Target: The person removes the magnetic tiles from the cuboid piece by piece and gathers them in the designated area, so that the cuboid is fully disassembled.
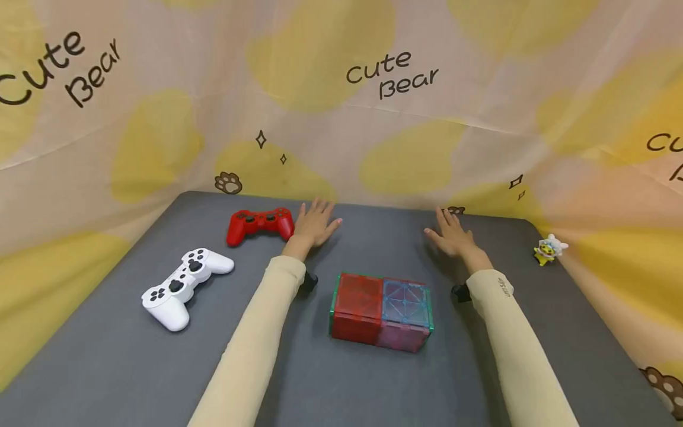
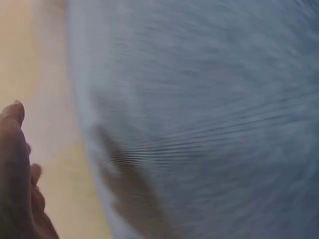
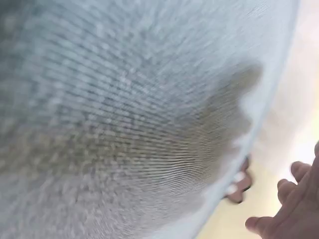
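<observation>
Nearest the viewer, two cream sleeves (image 1: 256,344) ran forward over the grey table (image 1: 320,385), and between them, around the middle, sat a tile block (image 1: 381,311) of see-through panels, red on its left half, blue on top and pink in front on its right. Its long axis lay mostly left to right, turned a little so that the right end came nearer the person; with two flat green-edged ends, it had no clear front. Off to the left, the white controller (image 1: 184,283) lay slantwise, its grips aimed right and nearward. Beyond the block, the left hand (image 1: 313,224) and right hand (image 1: 452,237) reached toward the far edge, well apart, fingers spread and fairly straight, holding nothing; shadows in both wrist views suggested they hovered above the surface. By judgement this was a hands-free pause, with no handling under way; lifting the block would call for drawing both hands back and closing them on its two ends. Just left of the left hand, the red controller (image 1: 261,221) lay broadly crosswise, grips toward the person; whether they touched could not be told. A small figurine (image 1: 548,249) stood near the right edge, and a patterned curtain (image 1: 416,130) hung behind.
</observation>
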`<state>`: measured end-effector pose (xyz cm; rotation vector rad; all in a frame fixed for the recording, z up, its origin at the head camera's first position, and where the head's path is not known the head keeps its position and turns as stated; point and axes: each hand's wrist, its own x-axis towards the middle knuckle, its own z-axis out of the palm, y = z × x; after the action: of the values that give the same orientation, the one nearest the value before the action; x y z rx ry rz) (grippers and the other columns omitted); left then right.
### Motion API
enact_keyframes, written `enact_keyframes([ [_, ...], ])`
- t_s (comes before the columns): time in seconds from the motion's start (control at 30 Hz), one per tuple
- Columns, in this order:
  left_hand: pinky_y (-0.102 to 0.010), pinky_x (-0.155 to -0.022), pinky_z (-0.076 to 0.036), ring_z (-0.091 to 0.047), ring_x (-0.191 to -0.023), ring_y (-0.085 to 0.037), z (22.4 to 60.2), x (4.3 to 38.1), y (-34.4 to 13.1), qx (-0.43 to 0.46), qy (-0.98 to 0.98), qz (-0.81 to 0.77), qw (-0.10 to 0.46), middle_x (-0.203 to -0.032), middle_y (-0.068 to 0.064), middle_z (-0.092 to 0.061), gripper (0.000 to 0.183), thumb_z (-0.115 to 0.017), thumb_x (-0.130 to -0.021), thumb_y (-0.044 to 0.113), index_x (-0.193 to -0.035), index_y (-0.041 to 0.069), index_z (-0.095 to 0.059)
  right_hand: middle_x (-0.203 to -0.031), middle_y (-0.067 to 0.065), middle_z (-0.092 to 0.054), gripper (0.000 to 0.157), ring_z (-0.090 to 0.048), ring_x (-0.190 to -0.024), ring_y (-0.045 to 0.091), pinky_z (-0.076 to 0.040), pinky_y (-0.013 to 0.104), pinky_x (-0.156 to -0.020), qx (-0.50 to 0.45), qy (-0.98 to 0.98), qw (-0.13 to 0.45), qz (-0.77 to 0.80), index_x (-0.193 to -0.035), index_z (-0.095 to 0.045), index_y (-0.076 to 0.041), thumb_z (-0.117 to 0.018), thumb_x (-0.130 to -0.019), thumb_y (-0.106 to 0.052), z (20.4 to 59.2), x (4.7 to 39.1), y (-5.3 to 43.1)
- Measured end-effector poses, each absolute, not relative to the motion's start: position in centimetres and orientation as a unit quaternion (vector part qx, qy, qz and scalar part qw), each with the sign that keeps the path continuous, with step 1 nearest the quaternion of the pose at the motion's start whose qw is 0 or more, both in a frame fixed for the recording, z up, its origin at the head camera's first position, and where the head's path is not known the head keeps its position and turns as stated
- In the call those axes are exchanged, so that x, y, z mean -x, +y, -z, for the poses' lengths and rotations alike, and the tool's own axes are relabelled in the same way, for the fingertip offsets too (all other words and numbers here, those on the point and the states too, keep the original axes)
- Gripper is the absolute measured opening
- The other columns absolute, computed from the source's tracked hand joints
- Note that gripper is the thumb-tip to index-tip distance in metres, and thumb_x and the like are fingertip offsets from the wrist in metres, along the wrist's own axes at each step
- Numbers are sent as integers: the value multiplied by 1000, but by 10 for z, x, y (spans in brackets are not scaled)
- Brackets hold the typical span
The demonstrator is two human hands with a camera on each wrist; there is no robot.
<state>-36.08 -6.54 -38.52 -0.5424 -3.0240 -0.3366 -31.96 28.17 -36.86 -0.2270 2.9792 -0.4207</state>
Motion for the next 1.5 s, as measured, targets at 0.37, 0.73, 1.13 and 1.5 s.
enact_keyframes([
  [0.37,-42,-101,-37,-48,-123,-21,341,317,-57,359,-893,268,-46,-131,-4,-54,57,-44,-94,44,-142,16,-35,-152,19,-14,70,-15,-139,39,-16,56,-108,224,951,-11,212,-148,-8,-7,-43,-96,-38,329,244,270],
  [0.73,-39,-100,-38,-45,-125,-15,336,222,-26,454,-874,161,-66,-136,1,-48,89,-59,-73,65,-142,15,-33,-138,15,-43,76,-46,-123,30,-42,48,-95,324,932,-15,160,-140,-36,-4,-64,-82,-44,338,168,240],
  [1.13,-32,-79,-39,-51,-101,-13,356,208,-11,440,-892,93,41,-119,6,-54,91,-60,-62,74,-131,18,-43,-133,16,-49,71,-54,-115,28,-49,41,-86,378,915,-47,138,-132,-47,2,-67,-80,-43,346,167,242],
  [1.5,-33,-77,-40,-53,-95,-12,356,228,-13,426,-895,128,30,-112,6,-56,85,-65,-60,69,-125,17,-48,-125,18,-55,65,-60,-107,29,-52,38,-80,425,886,-104,151,-125,-53,5,-71,-78,-37,349,187,239],
])
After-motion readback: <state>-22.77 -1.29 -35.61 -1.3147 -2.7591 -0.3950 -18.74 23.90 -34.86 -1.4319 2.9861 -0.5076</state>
